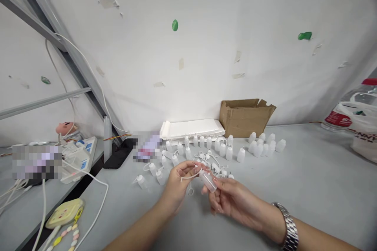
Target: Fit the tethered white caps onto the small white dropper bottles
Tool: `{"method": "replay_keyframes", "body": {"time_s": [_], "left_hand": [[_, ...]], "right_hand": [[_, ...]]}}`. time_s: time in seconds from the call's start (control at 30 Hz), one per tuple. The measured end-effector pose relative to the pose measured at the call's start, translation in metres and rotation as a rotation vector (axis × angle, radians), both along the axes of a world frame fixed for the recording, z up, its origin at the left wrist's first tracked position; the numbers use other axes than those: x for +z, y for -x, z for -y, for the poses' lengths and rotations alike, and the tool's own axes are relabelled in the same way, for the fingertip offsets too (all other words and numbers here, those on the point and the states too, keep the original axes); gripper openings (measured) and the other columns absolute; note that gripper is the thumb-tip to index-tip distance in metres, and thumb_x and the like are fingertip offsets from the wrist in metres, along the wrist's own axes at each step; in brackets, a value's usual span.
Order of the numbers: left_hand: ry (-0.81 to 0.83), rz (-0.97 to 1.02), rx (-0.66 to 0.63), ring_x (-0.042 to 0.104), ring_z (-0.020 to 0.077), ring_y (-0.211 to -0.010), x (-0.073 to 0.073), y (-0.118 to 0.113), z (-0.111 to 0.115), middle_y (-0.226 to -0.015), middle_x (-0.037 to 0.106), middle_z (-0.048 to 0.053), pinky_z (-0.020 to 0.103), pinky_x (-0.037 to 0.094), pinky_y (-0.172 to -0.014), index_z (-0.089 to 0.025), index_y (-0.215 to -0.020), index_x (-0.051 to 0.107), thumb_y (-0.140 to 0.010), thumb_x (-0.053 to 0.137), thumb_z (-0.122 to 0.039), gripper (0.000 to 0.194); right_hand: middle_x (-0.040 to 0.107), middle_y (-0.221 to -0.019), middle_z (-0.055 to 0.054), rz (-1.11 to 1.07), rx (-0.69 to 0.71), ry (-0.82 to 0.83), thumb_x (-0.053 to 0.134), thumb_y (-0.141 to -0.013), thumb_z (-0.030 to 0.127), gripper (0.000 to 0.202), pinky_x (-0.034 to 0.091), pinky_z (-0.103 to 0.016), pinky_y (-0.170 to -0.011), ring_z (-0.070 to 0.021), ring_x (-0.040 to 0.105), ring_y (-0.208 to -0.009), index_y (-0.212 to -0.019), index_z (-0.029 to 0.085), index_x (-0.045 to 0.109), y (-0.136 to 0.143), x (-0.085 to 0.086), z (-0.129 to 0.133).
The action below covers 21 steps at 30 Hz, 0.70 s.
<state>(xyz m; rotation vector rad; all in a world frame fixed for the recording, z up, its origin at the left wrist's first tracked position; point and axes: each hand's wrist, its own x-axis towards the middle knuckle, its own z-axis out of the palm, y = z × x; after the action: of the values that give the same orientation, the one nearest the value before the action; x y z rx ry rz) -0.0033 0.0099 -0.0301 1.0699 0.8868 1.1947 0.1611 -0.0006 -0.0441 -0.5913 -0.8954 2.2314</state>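
A small translucent plastic squeeze bottle (208, 182) is held tilted between my two hands above the grey table. My right hand (235, 202) grips its body, thumb on one side and fingers beneath. At its top end, the fingers of my left hand (180, 182) pinch around the cap, which they mostly hide. A thin white strap (188, 177) sticks out from that pinch. Just behind my hands lies a loose pile of white caps with ring straps (216, 166). Several capped bottles (187, 153) stand behind and to the left. Bottles without needle tips (257, 150) cluster at the right.
At the back are a cardboard box (246, 119) and flat white packaging (193, 128). A power strip (85, 160), cables, a black phone-like slab (119, 159) and a yellow device (65, 212) with a bead strap lie left. A large bottle (337, 119) and plastic bag (365, 141) stand far right.
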Motion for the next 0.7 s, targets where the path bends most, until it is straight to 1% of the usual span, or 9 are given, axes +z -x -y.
{"method": "replay_keyframes", "body": {"time_s": [0.1, 0.17, 0.23, 0.3, 0.4, 0.47, 0.57, 0.63, 0.7], "left_hand": [[-0.006, -0.042, 0.081, 0.064, 0.0216, -0.085, 0.0008, -0.0023, 0.0008, -0.084, 0.072, 0.007, 0.032, 0.047, -0.08, -0.015, -0.076, 0.066, -0.069, 0.071, -0.031, 0.018], [0.012, -0.056, 0.095, 0.065, 0.0226, -0.085, 0.0018, -0.0032, 0.001, -0.085, 0.072, 0.008, 0.033, 0.047, -0.08, -0.015, -0.075, 0.067, -0.067, 0.072, -0.033, 0.02], [0.021, -0.059, 0.079, 0.065, 0.0237, -0.088, 0.0024, -0.0032, 0.0012, -0.089, 0.072, 0.008, 0.034, 0.047, -0.082, -0.016, -0.076, 0.068, -0.066, 0.073, -0.033, 0.021], [0.015, -0.051, 0.047, 0.064, 0.0251, -0.093, 0.0026, -0.0029, 0.0018, -0.091, 0.073, 0.009, 0.036, 0.046, -0.086, -0.016, -0.078, 0.069, -0.065, 0.073, -0.034, 0.022], [-0.01, -0.022, -0.009, 0.06, 0.0258, -0.104, 0.0027, -0.0037, 0.0036, -0.092, 0.073, 0.009, 0.037, 0.041, -0.095, -0.018, -0.077, 0.07, -0.065, 0.074, -0.032, 0.02], [-0.02, -0.014, -0.029, 0.058, 0.0255, -0.108, 0.0028, -0.0051, 0.0045, -0.091, 0.073, 0.008, 0.037, 0.038, -0.098, -0.018, -0.076, 0.071, -0.065, 0.074, -0.03, 0.016], [-0.005, -0.02, 0.003, 0.061, 0.0265, -0.103, 0.0021, -0.0062, 0.0034, -0.089, 0.074, 0.008, 0.038, 0.041, -0.095, -0.018, -0.076, 0.072, -0.063, 0.075, -0.03, 0.018], [0.025, -0.019, 0.052, 0.064, 0.0267, -0.097, 0.0007, -0.0051, 0.0012, -0.089, 0.074, 0.008, 0.038, 0.043, -0.092, -0.017, -0.077, 0.071, -0.061, 0.076, -0.031, 0.021], [0.053, -0.013, 0.095, 0.065, 0.0259, -0.095, -0.001, -0.0029, -0.001, -0.091, 0.074, 0.008, 0.038, 0.044, -0.091, -0.017, -0.078, 0.071, -0.061, 0.076, -0.032, 0.023]], "right_hand": [[0.064, -0.064, -0.004, 0.176, -0.148, -0.148, 0.066, -0.074, 0.044, 0.034, 0.04, -0.024, -0.059, -0.0108, 0.056, -0.057, -0.081, 0.011, 0.063, 0.0007, 0.0, -0.0013], [0.064, -0.066, -0.003, 0.281, -0.226, -0.235, 0.071, -0.07, 0.042, 0.031, 0.04, -0.025, -0.061, -0.0114, 0.056, -0.058, -0.075, 0.013, 0.062, 0.0006, -0.0003, -0.0017], [0.064, -0.064, -0.002, 0.31, -0.259, -0.253, 0.072, -0.069, 0.041, 0.03, 0.039, -0.024, -0.058, -0.011, 0.055, -0.056, -0.071, 0.013, 0.061, 0.0001, -0.0015, -0.0018], [0.061, -0.057, -0.001, 0.214, -0.206, -0.156, 0.069, -0.072, 0.043, 0.032, 0.039, -0.024, -0.056, -0.0094, 0.051, -0.05, -0.069, 0.012, 0.061, -0.0002, -0.0037, -0.0019], [0.051, -0.044, 0.001, 0.046, -0.041, 0.066, 0.06, -0.076, 0.05, 0.043, 0.043, -0.027, -0.057, -0.0074, 0.044, -0.04, -0.062, 0.01, 0.06, 0.0002, -0.0071, -0.0028], [0.048, -0.041, 0.001, 0.03, -0.012, 0.084, 0.056, -0.078, 0.054, 0.049, 0.043, -0.028, -0.058, -0.0072, 0.043, -0.039, -0.059, 0.009, 0.06, 0.0007, -0.0078, -0.0037], [0.057, -0.051, -0.002, 0.114, -0.142, -0.076, 0.057, -0.078, 0.053, 0.045, 0.041, -0.025, -0.055, -0.0092, 0.05, -0.045, -0.068, 0.01, 0.062, 0.0005, -0.0049, -0.005], [0.06, -0.062, -0.002, 0.193, -0.247, -0.173, 0.064, -0.074, 0.05, 0.038, 0.04, -0.025, -0.057, -0.011, 0.053, -0.054, -0.079, 0.013, 0.063, -0.0005, -0.0014, -0.0056], [0.061, -0.067, 0.0, 0.28, -0.326, -0.228, 0.071, -0.068, 0.046, 0.039, 0.041, -0.027, -0.062, -0.0118, 0.054, -0.058, -0.09, 0.016, 0.062, -0.0013, 0.0019, -0.0059]]}}
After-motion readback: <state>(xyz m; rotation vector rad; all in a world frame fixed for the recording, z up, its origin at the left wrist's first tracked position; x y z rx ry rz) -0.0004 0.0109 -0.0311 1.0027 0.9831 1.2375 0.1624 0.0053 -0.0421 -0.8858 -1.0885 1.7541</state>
